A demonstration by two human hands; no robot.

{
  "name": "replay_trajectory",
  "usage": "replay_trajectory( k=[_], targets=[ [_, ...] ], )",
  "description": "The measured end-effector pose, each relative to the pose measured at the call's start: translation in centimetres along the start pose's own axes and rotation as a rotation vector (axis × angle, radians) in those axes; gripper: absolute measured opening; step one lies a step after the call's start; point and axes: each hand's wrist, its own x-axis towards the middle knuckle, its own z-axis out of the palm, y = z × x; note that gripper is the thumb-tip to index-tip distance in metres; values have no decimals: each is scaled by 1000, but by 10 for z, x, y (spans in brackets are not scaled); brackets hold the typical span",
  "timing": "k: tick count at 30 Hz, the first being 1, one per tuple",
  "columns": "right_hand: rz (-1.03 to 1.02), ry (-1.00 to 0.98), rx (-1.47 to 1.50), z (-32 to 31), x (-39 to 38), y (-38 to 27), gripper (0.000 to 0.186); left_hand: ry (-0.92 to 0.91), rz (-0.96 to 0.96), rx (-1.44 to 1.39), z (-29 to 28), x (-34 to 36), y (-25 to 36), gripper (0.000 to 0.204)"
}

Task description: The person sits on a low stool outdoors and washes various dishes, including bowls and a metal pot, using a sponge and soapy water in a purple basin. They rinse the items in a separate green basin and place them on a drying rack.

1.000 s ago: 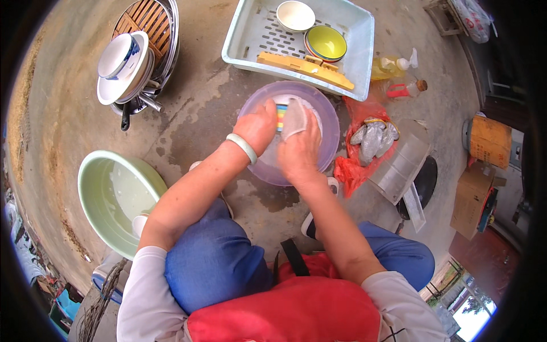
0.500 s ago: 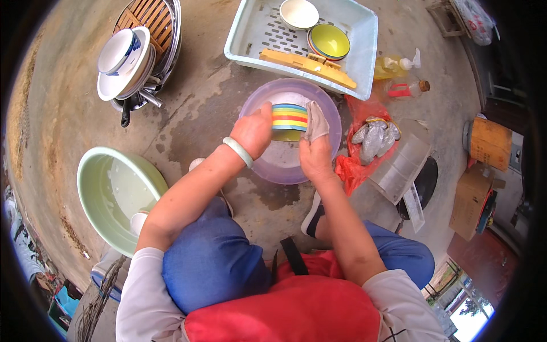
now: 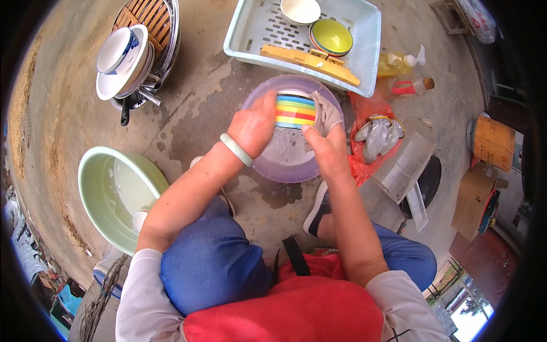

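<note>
My left hand [image 3: 253, 122], with a pale bangle at the wrist, grips the left side of a bowl with rainbow stripes [image 3: 294, 109], held on its side over the purple basin [image 3: 264, 166]. My right hand [image 3: 329, 143] grips the bowl's right side together with a beige cloth [image 3: 323, 108], its thumb at the bowl's lower edge. The inside of the bowl is turned away from me and hidden. Soapy-looking liquid shows in the basin below.
A green tub of water [image 3: 94, 199] stands left, stacked dishes on a steel tray [image 3: 170, 48] upper left, a pale blue crate with bowls [image 3: 239, 40] ahead. Bottles [image 3: 399, 62], a red plastic bag [image 3: 364, 162], a clear tray [image 3: 401, 162] and cardboard boxes [image 3: 473, 202] are on the right.
The striped bowl has been lifted and turned to show more of its side, shifting slightly up and right. My right hand has moved right with the cloth, from inside the basin to the bowl's edge.
</note>
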Motion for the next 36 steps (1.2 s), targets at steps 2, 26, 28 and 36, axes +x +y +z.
replay_trajectory(
  k=[2,26,28,36],
  targets=[
    [7,-5,21,0,1,1,56,-2,11,32,-2,2,2,41],
    [56,3,64,3,0,11,61,-91,-3,150,0,1,1,45],
    [32,0,40,4,1,11,61,-86,1,151,0,1,3,45],
    [60,-3,-18,1,0,11,63,-80,4,151,1,1,3,46]
  ],
)
